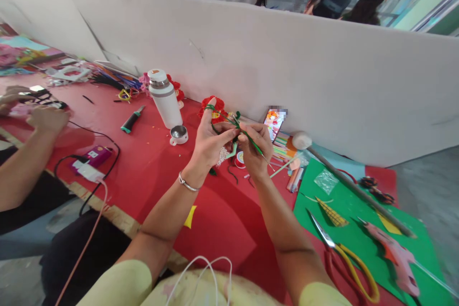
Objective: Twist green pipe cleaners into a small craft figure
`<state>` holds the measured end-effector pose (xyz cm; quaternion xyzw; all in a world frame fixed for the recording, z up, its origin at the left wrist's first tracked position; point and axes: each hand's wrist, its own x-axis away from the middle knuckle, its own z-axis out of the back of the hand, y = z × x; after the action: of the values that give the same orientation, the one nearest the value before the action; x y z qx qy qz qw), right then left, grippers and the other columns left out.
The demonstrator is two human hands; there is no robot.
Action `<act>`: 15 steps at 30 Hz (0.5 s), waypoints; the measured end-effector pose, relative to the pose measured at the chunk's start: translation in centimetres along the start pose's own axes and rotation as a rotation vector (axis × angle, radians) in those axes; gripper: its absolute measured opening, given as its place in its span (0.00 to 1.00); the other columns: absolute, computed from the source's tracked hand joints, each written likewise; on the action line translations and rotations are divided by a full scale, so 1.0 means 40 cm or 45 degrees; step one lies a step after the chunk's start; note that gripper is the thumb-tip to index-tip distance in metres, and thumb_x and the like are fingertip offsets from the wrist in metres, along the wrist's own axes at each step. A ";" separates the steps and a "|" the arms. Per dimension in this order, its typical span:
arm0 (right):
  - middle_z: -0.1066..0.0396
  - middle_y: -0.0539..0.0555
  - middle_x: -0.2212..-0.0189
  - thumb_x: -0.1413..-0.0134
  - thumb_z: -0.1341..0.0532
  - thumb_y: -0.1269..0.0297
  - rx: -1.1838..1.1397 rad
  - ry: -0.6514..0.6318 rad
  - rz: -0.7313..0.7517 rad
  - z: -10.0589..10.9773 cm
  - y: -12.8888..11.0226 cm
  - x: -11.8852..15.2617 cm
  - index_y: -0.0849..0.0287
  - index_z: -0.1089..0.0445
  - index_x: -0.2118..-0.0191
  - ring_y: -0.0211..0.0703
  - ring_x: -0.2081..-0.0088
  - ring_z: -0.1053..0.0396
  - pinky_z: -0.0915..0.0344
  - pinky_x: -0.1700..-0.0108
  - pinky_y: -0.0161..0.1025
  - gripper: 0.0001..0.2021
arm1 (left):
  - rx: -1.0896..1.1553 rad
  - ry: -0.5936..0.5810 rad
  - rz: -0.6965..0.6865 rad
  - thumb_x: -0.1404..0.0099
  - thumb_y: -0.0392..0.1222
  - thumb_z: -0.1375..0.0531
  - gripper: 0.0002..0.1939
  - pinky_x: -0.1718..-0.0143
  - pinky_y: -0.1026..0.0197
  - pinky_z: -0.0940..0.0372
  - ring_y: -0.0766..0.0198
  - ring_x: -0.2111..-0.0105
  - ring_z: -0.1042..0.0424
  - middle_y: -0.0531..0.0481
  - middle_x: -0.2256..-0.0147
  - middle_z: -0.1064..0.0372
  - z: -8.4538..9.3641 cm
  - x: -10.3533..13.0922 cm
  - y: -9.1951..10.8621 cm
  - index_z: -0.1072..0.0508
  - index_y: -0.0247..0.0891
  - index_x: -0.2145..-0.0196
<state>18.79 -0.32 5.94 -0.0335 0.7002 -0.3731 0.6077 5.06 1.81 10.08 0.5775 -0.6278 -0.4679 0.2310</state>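
Observation:
My left hand, with a silver bangle at the wrist, is raised over the red table. Green yarn loops over its lifted forefinger, while its thumb and other fingers pinch the work. My right hand closes around a crochet hook with a green grip, its tip meeting the yarn between both hands. Fingers partly cover the small green crocheted piece. Just behind lies a red crocheted flower with a yellow middle. Beneath the hands are white beads and a spool of red thread.
A white flask and its metal cup stand left of my hands. A phone leans against the white partition. Scissors and a pink glue gun lie right. Another person's hands work far left beside a purple power strip.

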 end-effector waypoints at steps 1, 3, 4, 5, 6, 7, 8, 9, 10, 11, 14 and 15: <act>0.23 0.52 0.60 0.34 0.32 0.52 -0.011 0.015 0.003 0.001 0.002 0.000 0.38 0.18 0.46 0.46 0.58 0.24 0.24 0.57 0.47 0.13 | 0.016 -0.003 0.012 0.46 0.44 0.21 0.67 0.84 0.66 0.42 0.69 0.82 0.33 0.57 0.73 0.24 0.002 -0.001 0.001 0.57 0.51 0.21; 0.22 0.52 0.59 0.35 0.31 0.53 -0.067 0.041 -0.004 0.005 0.008 -0.001 0.36 0.18 0.46 0.45 0.56 0.24 0.24 0.55 0.46 0.13 | 0.059 0.005 0.036 0.47 0.43 0.21 0.66 0.84 0.65 0.42 0.68 0.82 0.33 0.56 0.72 0.23 0.005 -0.002 0.002 0.54 0.52 0.21; 0.22 0.51 0.58 0.35 0.31 0.53 -0.099 0.048 -0.024 0.006 0.011 -0.001 0.36 0.18 0.47 0.45 0.56 0.23 0.24 0.55 0.46 0.13 | 0.081 0.011 0.046 0.47 0.43 0.21 0.65 0.84 0.65 0.42 0.68 0.82 0.33 0.56 0.72 0.23 0.006 -0.003 0.003 0.52 0.51 0.22; 0.21 0.51 0.58 0.35 0.31 0.51 -0.125 0.046 -0.066 0.006 0.014 -0.001 0.37 0.18 0.47 0.45 0.56 0.23 0.24 0.54 0.46 0.12 | 0.100 0.016 0.056 0.48 0.42 0.21 0.64 0.84 0.65 0.42 0.67 0.82 0.33 0.56 0.73 0.23 0.008 -0.004 0.003 0.50 0.51 0.22; 0.21 0.51 0.59 0.35 0.32 0.49 -0.149 0.035 -0.128 0.006 0.017 -0.001 0.39 0.17 0.48 0.45 0.57 0.23 0.23 0.54 0.47 0.12 | 0.111 0.020 0.063 0.48 0.42 0.21 0.64 0.84 0.65 0.42 0.67 0.81 0.32 0.55 0.73 0.23 0.009 -0.006 0.003 0.49 0.50 0.22; 0.21 0.52 0.60 0.36 0.32 0.47 -0.176 0.016 -0.207 0.005 0.020 -0.001 0.41 0.17 0.49 0.45 0.58 0.22 0.23 0.55 0.47 0.14 | 0.113 0.023 0.066 0.48 0.42 0.21 0.63 0.83 0.65 0.42 0.67 0.81 0.32 0.55 0.72 0.22 0.010 -0.007 0.003 0.48 0.50 0.22; 0.20 0.52 0.62 0.37 0.32 0.44 -0.211 -0.009 -0.296 0.003 0.023 0.000 0.43 0.17 0.50 0.44 0.60 0.22 0.22 0.56 0.46 0.15 | 0.105 0.027 0.064 0.49 0.42 0.21 0.63 0.83 0.64 0.41 0.67 0.80 0.31 0.55 0.72 0.22 0.010 -0.007 0.003 0.48 0.49 0.22; 0.20 0.52 0.63 0.38 0.32 0.43 -0.261 -0.032 -0.386 0.000 0.025 0.000 0.44 0.17 0.51 0.43 0.62 0.23 0.22 0.59 0.45 0.17 | 0.086 0.037 0.058 0.49 0.41 0.21 0.64 0.83 0.64 0.41 0.67 0.80 0.31 0.55 0.72 0.22 0.010 -0.008 0.003 0.48 0.50 0.22; 0.20 0.51 0.65 0.40 0.31 0.41 -0.330 -0.041 -0.471 -0.004 0.027 0.001 0.46 0.17 0.53 0.42 0.65 0.23 0.23 0.63 0.42 0.18 | 0.060 0.048 0.048 0.49 0.40 0.21 0.64 0.83 0.64 0.41 0.67 0.81 0.31 0.55 0.72 0.22 0.010 -0.008 0.003 0.49 0.50 0.22; 0.20 0.51 0.66 0.43 0.30 0.40 -0.412 -0.036 -0.546 -0.008 0.028 0.002 0.47 0.17 0.55 0.41 0.68 0.25 0.25 0.67 0.40 0.19 | 0.031 0.060 0.037 0.50 0.39 0.21 0.65 0.83 0.65 0.41 0.67 0.81 0.31 0.56 0.73 0.23 0.009 -0.008 0.004 0.50 0.49 0.22; 0.20 0.50 0.68 0.48 0.28 0.37 -0.629 -0.001 -0.708 -0.016 0.034 0.002 0.51 0.18 0.63 0.37 0.73 0.28 0.31 0.75 0.36 0.21 | -0.030 0.067 0.000 0.49 0.36 0.23 0.67 0.83 0.66 0.40 0.69 0.82 0.33 0.59 0.74 0.24 0.006 -0.008 0.006 0.55 0.48 0.21; 0.20 0.50 0.67 0.46 0.29 0.36 -0.663 -0.003 -0.738 -0.016 0.036 0.000 0.51 0.19 0.64 0.37 0.73 0.28 0.31 0.75 0.36 0.22 | -0.042 0.059 -0.006 0.49 0.36 0.23 0.67 0.83 0.66 0.39 0.70 0.81 0.32 0.59 0.73 0.24 0.006 -0.007 0.006 0.56 0.47 0.20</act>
<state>18.82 1.04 5.12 -0.3836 0.7322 -0.3393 0.4491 4.79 2.13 10.25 0.5859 -0.6131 -0.4652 0.2537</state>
